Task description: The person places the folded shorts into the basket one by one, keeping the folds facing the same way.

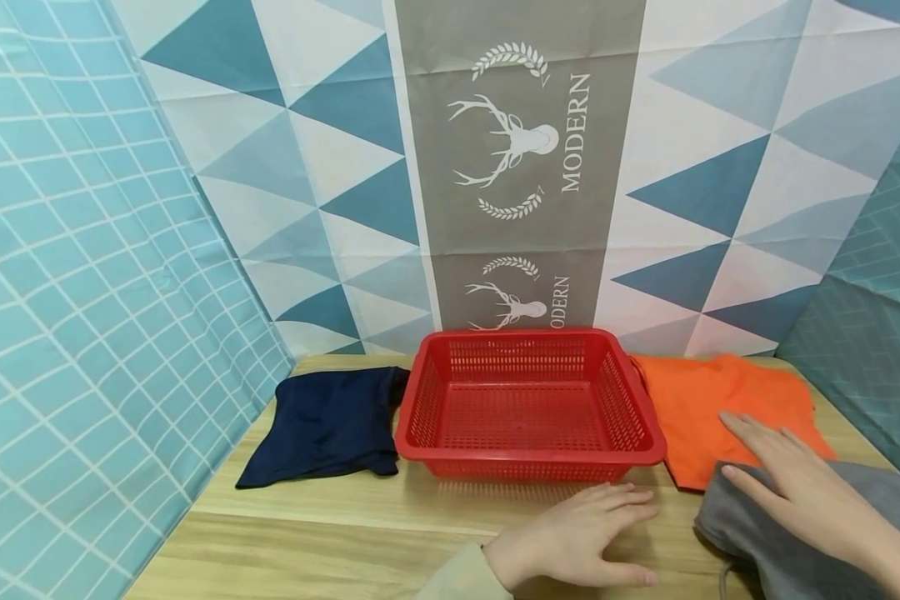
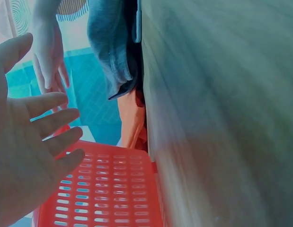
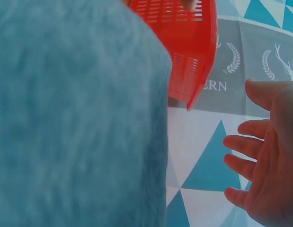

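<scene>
My left hand (image 1: 581,533), palm down with fingers spread, hovers over the table in front of a red plastic basket (image 1: 532,456). It holds nothing; in the left wrist view the palm of that hand (image 2: 32,142) faces the camera, beside the basket's slotted side (image 2: 108,189). Above a bunched grey cloth item (image 1: 817,533) with a cord, my right hand (image 1: 795,483) reaches forward, fingers extended. Those fingers overlap a flat orange cloth item (image 1: 727,400) in the head view. In the right wrist view, the grey cloth (image 3: 80,118) appears apart from the right hand (image 3: 269,151).
A folded navy cloth item (image 1: 326,425) lies left of the basket on the wooden table (image 1: 285,550). A patterned sheet (image 1: 525,208) hangs close behind the basket, and a blue grid-patterned sheet (image 1: 82,292) borders the left side.
</scene>
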Available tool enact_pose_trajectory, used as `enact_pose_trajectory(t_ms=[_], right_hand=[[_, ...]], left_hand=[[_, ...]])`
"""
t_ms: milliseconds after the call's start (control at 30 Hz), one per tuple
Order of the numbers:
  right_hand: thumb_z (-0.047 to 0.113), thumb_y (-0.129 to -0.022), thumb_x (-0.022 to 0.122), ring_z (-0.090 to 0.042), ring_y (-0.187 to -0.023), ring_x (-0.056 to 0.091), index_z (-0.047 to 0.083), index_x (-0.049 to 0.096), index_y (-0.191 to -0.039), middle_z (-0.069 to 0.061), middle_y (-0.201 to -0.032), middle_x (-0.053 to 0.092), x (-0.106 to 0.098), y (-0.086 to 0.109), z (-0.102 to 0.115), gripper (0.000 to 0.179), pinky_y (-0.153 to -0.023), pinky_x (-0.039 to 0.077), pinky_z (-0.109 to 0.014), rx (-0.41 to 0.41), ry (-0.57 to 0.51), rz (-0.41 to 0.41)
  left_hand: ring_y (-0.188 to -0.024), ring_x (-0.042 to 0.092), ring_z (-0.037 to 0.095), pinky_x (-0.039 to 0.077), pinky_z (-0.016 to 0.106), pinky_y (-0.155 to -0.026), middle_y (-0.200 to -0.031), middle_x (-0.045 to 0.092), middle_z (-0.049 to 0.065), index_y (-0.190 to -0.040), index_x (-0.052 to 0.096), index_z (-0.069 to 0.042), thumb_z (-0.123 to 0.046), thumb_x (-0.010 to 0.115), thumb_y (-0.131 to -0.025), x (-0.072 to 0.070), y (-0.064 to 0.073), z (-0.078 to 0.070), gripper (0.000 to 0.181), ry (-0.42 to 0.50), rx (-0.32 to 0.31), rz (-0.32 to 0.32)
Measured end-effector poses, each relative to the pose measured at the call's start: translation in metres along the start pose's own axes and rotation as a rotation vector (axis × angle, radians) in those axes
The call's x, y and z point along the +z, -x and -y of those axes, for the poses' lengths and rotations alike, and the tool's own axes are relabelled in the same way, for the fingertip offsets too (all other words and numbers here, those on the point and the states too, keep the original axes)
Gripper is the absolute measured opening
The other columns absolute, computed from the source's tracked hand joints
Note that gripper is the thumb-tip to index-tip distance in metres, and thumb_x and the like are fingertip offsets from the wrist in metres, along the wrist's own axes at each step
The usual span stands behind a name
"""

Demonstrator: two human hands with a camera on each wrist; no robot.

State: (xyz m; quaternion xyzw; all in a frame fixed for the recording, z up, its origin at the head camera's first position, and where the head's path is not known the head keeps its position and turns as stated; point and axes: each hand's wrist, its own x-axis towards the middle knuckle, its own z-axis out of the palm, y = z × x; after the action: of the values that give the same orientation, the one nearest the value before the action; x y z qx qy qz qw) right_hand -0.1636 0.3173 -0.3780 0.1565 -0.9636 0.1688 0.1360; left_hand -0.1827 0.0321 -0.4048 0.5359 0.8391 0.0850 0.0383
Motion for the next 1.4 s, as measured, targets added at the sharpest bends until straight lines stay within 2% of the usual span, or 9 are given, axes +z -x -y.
enact_pose_trajectory(t_ms=[267,433,533,633,800,933,1200,1400], right_hand=[[0.042,-0.090,0.052,-0.049,-0.118,0.034,-0.002,0.027,-0.141,-0.030,-0.134,0.037,0.000,0.007,-0.010,0.071,-0.108,-0.010,-0.052,0.061,0.022,0.072],[0.045,-0.090,0.050,-0.052,-0.113,0.039,-0.006,0.029,-0.138,-0.032,-0.133,0.037,0.000,0.014,-0.019,0.074,-0.103,-0.008,-0.061,0.107,0.047,0.120],[0.050,-0.089,0.048,-0.054,-0.111,0.039,-0.008,0.033,-0.135,-0.035,-0.130,0.039,-0.002,0.016,-0.025,0.075,-0.096,0.009,-0.069,0.147,0.072,0.144],[0.052,-0.088,0.048,-0.054,-0.109,0.040,-0.009,0.036,-0.133,-0.035,-0.127,0.042,-0.005,0.015,-0.028,0.077,-0.084,0.028,-0.065,0.170,0.104,0.163],[0.048,-0.088,0.051,-0.052,-0.103,0.047,-0.012,0.036,-0.131,-0.037,-0.121,0.046,-0.010,0.016,-0.032,0.075,-0.074,0.038,-0.059,0.168,0.118,0.195],[0.044,-0.090,0.049,-0.055,-0.103,0.045,-0.016,0.034,-0.130,-0.040,-0.119,0.044,-0.009,0.017,-0.040,0.074,-0.073,0.040,-0.058,0.196,0.078,0.223],[0.043,-0.097,0.034,-0.061,-0.110,0.026,-0.021,0.021,-0.132,-0.047,-0.126,0.024,-0.004,0.021,-0.060,0.075,-0.077,0.033,-0.064,0.322,-0.095,0.275],[0.044,-0.097,0.032,-0.062,-0.112,0.018,-0.024,0.007,-0.132,-0.049,-0.125,0.019,-0.004,0.026,-0.069,0.081,-0.081,0.026,-0.064,0.396,-0.131,0.248]], left_hand=[[-0.136,0.014,0.001,0.016,0.016,-0.108,-0.149,0.020,-0.011,-0.145,0.021,-0.022,-0.055,0.038,-0.090,0.007,-0.004,-0.005,0.066,-0.004,-0.039,0.036],[-0.134,0.015,0.000,0.020,0.017,-0.107,-0.148,0.021,-0.011,-0.145,0.020,-0.022,-0.053,0.041,-0.090,0.011,-0.008,-0.008,0.066,0.069,-0.051,0.053],[-0.132,0.022,0.000,0.024,0.017,-0.105,-0.145,0.027,-0.010,-0.145,0.024,-0.019,-0.049,0.043,-0.091,0.013,-0.011,-0.008,0.065,0.128,-0.062,0.032],[-0.128,0.030,-0.001,0.030,0.014,-0.100,-0.141,0.034,-0.010,-0.142,0.030,-0.018,-0.046,0.045,-0.091,0.013,-0.015,-0.010,0.060,0.184,-0.102,-0.001],[-0.124,0.037,-0.001,0.034,0.012,-0.095,-0.136,0.041,-0.010,-0.138,0.038,-0.020,-0.044,0.046,-0.091,0.014,-0.020,-0.017,0.053,0.220,-0.182,-0.069],[-0.120,0.041,-0.001,0.036,0.011,-0.092,-0.132,0.046,-0.011,-0.134,0.043,-0.019,-0.042,0.048,-0.091,0.017,-0.027,-0.023,0.050,0.276,-0.226,-0.095],[-0.117,0.045,0.003,0.041,0.019,-0.090,-0.129,0.049,-0.010,-0.131,0.047,-0.020,-0.038,0.053,-0.088,0.026,-0.037,-0.030,0.047,0.563,-0.387,-0.115],[-0.118,0.043,0.002,0.039,0.020,-0.093,-0.130,0.048,-0.007,-0.132,0.044,-0.017,-0.035,0.056,-0.085,0.031,-0.039,-0.035,0.052,0.719,-0.441,-0.094]])
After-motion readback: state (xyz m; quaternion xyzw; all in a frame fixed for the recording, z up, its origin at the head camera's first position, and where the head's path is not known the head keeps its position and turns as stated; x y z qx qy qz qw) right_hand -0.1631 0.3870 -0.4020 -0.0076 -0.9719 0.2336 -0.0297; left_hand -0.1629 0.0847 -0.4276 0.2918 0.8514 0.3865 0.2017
